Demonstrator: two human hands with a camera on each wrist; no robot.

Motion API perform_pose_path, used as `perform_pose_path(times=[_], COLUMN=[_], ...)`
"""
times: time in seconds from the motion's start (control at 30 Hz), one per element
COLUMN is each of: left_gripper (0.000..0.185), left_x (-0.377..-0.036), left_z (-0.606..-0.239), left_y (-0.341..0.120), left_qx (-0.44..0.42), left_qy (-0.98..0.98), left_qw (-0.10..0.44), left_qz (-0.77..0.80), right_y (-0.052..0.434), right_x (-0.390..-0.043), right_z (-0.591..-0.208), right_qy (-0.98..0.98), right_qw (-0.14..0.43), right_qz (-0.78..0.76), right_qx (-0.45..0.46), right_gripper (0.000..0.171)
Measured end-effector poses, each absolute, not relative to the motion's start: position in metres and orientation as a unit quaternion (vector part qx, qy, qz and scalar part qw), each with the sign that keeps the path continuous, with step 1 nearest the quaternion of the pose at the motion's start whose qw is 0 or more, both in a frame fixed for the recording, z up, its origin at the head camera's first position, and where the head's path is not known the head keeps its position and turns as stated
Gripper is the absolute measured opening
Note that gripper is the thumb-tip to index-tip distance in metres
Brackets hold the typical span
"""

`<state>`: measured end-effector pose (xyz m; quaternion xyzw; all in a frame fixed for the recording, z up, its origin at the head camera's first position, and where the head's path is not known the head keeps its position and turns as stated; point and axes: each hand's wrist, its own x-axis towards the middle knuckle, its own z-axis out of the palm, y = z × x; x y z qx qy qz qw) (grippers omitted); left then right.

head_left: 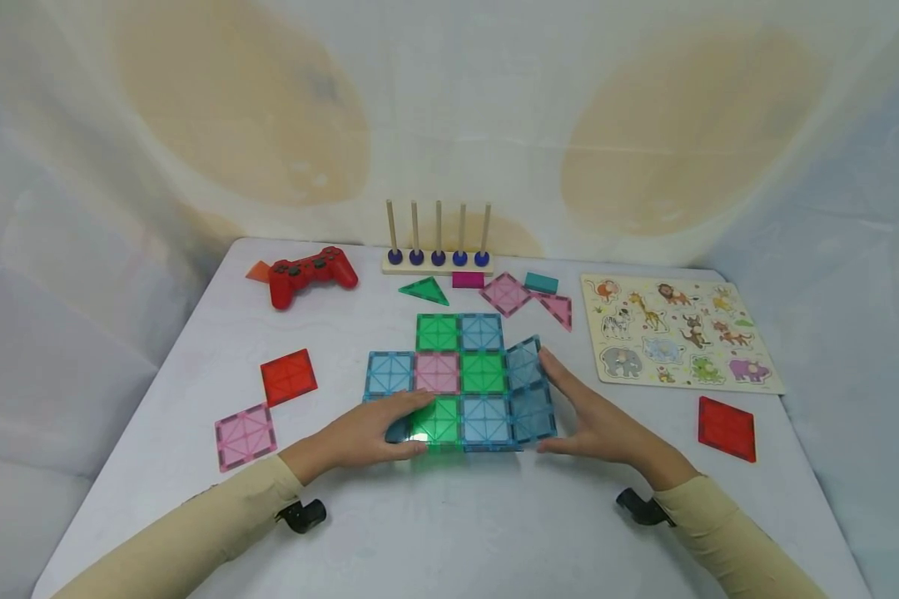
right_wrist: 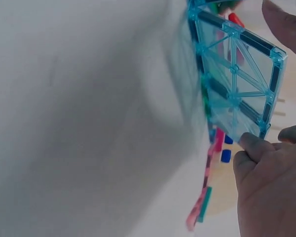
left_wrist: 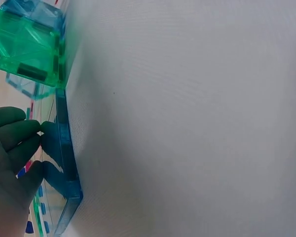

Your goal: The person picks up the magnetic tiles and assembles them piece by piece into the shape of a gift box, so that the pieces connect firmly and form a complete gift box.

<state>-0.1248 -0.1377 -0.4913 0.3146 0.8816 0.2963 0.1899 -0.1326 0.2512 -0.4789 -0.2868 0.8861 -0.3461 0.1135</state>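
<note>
Both hands are spread, the left hand at the left of the joined tiles, the right hand steadying tilted blue tiles at their right edge (apparently wall-folding, which calls for even lifting).

The person wore a long, plain beige left sleeve and a matching right sleeve. A stubby black left camera and a similar right camera were worn at the sleeve ends. The left hand and right hand were bare.
</note>
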Motion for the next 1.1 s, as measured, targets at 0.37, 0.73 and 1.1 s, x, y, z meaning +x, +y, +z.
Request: perform_pose_path(times=[0.37,0.73,1.1], left_gripper=[0.072,0.071,0.087], left_x=[-0.130,-0.129,-0.124], left_z=[-0.494,-0.499,-0.506], left_y=[-0.140,-0.139,-0.145], left_qx=[0.326,0.329,0.320], left_qy=[0.882,0.884,0.903], left_qw=[0.171,0.159,0.133], left_qz=[0.296,0.292,0.253], right_y=[0.229,0.216,0.227], right_x=[-0.131,-0.127,-0.142], right_z=[-0.475,-0.481,-0.489], right_qy=[0.897,0.897,0.862], right_qw=[0.109,0.111,0.146], right_qz=[-0.309,-0.294,-0.405], right_qx=[-0.298,-0.312,-0.269], right_gripper=[0.127,0.126,0.106])
